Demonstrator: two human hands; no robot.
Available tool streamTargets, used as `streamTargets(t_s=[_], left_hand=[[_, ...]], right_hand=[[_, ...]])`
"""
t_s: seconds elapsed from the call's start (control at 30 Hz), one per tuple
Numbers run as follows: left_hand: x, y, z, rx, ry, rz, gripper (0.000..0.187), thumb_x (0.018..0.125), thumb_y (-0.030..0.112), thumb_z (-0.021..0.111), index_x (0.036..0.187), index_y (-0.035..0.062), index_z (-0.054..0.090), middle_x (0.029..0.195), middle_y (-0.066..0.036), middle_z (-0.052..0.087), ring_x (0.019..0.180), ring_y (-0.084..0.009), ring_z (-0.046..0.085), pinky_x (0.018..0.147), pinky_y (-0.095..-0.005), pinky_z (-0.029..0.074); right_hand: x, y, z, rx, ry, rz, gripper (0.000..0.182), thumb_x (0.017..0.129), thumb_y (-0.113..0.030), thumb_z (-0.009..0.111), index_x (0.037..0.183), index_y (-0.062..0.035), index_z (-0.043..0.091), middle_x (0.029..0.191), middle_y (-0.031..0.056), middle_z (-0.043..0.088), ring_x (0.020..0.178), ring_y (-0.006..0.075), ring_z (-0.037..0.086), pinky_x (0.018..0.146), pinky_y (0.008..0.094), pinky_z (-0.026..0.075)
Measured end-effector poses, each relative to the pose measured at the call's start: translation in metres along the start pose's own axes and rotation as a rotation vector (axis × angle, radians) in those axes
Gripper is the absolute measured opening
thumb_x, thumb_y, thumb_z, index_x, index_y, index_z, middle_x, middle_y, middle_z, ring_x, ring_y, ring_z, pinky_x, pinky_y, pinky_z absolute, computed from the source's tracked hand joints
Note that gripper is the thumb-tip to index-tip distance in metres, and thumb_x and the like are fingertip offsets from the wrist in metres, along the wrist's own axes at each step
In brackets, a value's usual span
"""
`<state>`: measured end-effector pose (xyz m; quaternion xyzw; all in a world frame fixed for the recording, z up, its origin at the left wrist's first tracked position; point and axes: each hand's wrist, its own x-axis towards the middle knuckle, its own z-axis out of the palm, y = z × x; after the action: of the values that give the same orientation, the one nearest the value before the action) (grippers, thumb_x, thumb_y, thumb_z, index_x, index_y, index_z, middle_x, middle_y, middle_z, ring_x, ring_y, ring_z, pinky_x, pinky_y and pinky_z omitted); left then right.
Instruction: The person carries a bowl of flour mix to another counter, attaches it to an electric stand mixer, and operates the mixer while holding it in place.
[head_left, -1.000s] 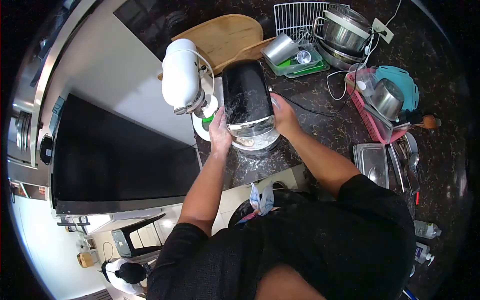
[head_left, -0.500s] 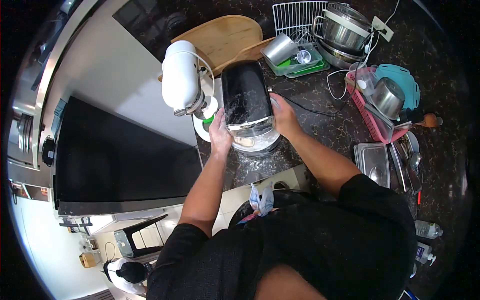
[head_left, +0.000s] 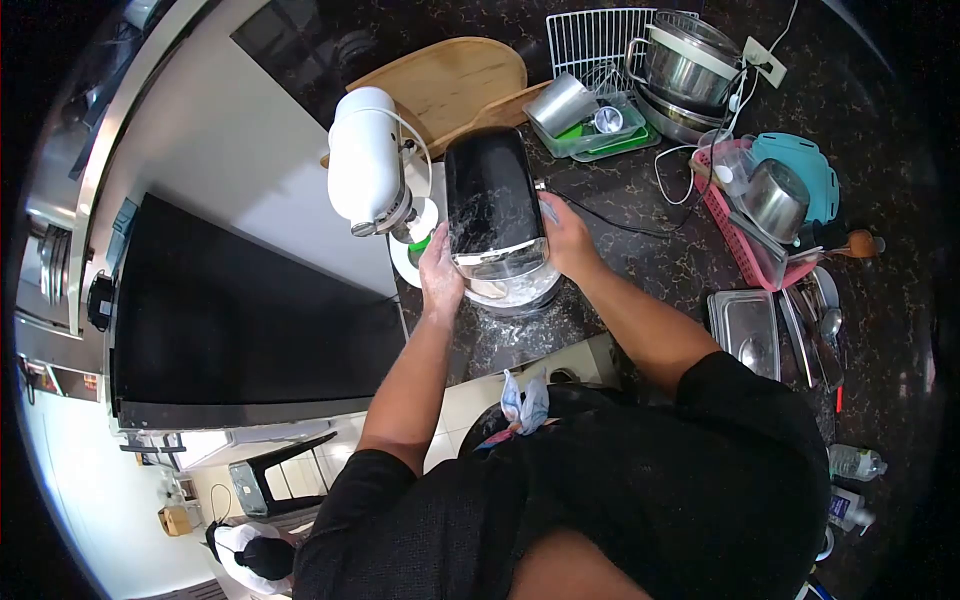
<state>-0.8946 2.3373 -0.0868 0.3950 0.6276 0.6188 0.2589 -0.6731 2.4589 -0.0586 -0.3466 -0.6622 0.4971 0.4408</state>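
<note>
A black stand mixer [head_left: 492,196] stands on the dark stone counter [head_left: 640,240], its head dusted with flour. Under the head sits a steel mixing bowl [head_left: 512,287] with pale dough or flour inside. My left hand [head_left: 438,270] is pressed against the bowl's left side. My right hand [head_left: 566,238] grips the mixer's right side, near the bowl's rim. Both hands are floury.
A white stand mixer [head_left: 366,160] stands just left of the black one. Wooden boards [head_left: 452,72], a wire rack [head_left: 590,35], steel pots [head_left: 684,62], a pink basket [head_left: 745,240] with a steel bowl and steel trays [head_left: 745,325] crowd the counter. Another person [head_left: 245,550] is far below left.
The view has shifted slightly. My hands stay on the bowl and mixer, with almost no movement.
</note>
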Motion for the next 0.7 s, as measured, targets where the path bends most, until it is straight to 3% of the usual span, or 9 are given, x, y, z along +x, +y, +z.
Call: streamTargets(t_s=[0.1, 0.23, 0.33, 0.7], left_hand=[[0.001, -0.002, -0.001, 0.018, 0.016, 0.0, 0.038, 0.108, 0.005, 0.045, 0.142, -0.0087, 0.055, 0.14, -0.019, 0.063, 0.132, -0.0248, 0.057, 0.116, -0.0328, 0.038], [0.002, -0.001, 0.0, -0.058, 0.021, -0.003, 0.038, 0.108, 0.006, 0.046, 0.141, -0.0083, 0.056, 0.14, -0.02, 0.063, 0.132, -0.0255, 0.057, 0.116, -0.0331, 0.038], [0.0, 0.005, 0.002, 0.054, 0.041, 0.005, 0.037, 0.108, 0.006, 0.046, 0.14, -0.0074, 0.058, 0.139, -0.02, 0.064, 0.132, -0.0255, 0.058, 0.116, -0.033, 0.039], [-0.005, 0.014, 0.002, 0.028, 0.056, 0.0, 0.035, 0.107, 0.006, 0.048, 0.138, -0.0067, 0.06, 0.138, -0.02, 0.065, 0.131, -0.0244, 0.058, 0.114, -0.0331, 0.04]], right_hand=[[-0.001, -0.004, -0.001, -0.036, -0.006, 0.037, 0.035, 0.102, -0.015, 0.056, 0.135, -0.0045, 0.061, 0.114, 0.0225, 0.072, 0.105, 0.037, 0.071, 0.091, 0.0405, 0.054], [-0.002, -0.008, -0.002, -0.078, 0.023, -0.052, 0.034, 0.102, -0.015, 0.057, 0.134, -0.0041, 0.06, 0.113, 0.0222, 0.072, 0.104, 0.0369, 0.071, 0.09, 0.0401, 0.054], [-0.003, -0.012, -0.004, -0.072, 0.021, -0.116, 0.034, 0.102, -0.015, 0.056, 0.134, -0.0047, 0.061, 0.114, 0.0218, 0.072, 0.105, 0.0365, 0.071, 0.091, 0.0399, 0.054], [-0.003, -0.012, -0.001, -0.044, 0.016, -0.038, 0.035, 0.102, -0.016, 0.057, 0.135, -0.0046, 0.061, 0.115, 0.0219, 0.072, 0.107, 0.0358, 0.07, 0.092, 0.0389, 0.054]])
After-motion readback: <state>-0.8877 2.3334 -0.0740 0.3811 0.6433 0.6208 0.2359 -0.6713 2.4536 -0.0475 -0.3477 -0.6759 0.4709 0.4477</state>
